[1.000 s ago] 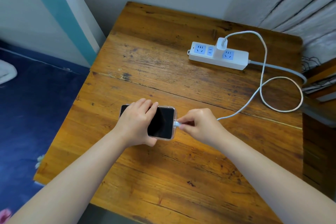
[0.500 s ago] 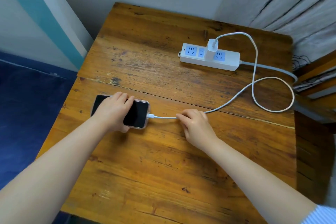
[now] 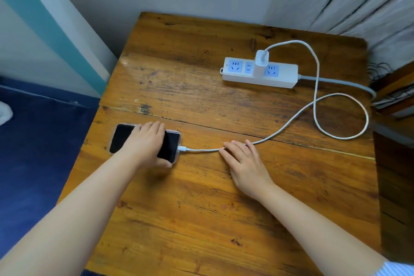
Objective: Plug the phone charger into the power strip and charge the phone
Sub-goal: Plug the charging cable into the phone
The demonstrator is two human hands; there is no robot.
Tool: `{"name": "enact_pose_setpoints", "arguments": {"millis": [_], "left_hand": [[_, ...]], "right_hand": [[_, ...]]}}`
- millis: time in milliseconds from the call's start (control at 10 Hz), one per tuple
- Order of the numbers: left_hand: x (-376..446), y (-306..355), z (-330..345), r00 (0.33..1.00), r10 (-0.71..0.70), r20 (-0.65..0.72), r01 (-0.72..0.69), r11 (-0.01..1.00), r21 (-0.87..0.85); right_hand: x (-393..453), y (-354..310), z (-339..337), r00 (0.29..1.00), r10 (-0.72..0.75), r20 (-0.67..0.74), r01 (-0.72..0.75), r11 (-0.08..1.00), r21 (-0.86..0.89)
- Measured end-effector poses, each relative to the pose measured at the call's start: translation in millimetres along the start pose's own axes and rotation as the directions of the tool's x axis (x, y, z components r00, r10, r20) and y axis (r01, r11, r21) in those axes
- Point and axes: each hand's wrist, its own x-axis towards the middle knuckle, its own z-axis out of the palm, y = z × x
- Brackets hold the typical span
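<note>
The phone [image 3: 145, 144] lies flat on the wooden tabletop [image 3: 201, 208], near the left edge, with its dark screen facing up. The left hand [image 3: 146, 143] lies across the middle of it, and its grip wraps the phone, fingers over the far edge and thumb on the near edge. A white cable [image 3: 315, 87] is plugged into the right end of the phone. The right hand [image 3: 245, 161] rests flat on the tabletop to the right of the phone, with its grip spread and the fingertips lying on the cable. From there the cable runs right, makes a big loop, and goes up to the white charger [image 3: 261, 60]. The charger stands plugged into the white power strip [image 3: 259, 72] on the far right part of the tabletop.
</note>
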Motion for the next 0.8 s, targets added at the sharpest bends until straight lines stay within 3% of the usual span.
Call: {"name": "enact_pose_setpoints", "arguments": {"millis": [200,300,600,700,800], "left_hand": [[26,85,-12,0.952,0.102,-0.288,-0.155,0.974,-0.167],[35,116,-10,0.933,0.066,-0.353,-0.168,0.949,-0.266],[47,151,11,0.931,-0.071,-0.358,-0.072,0.926,-0.37],[49,150,12,0.93,-0.071,-0.36,-0.07,0.929,-0.364],[49,151,13,0.929,-0.086,-0.361,-0.059,0.926,-0.373]], "right_hand": [[-12,43,-11,0.948,0.307,-0.09,-0.306,0.952,0.026],[-13,52,-9,0.916,0.393,-0.086,-0.388,0.919,0.065],[-18,74,-26,0.935,0.354,-0.012,-0.344,0.914,0.213],[-8,69,-64,0.888,0.411,-0.206,-0.287,0.845,0.451],[0,72,-131,0.79,0.503,-0.35,-0.053,0.625,0.779]]}}
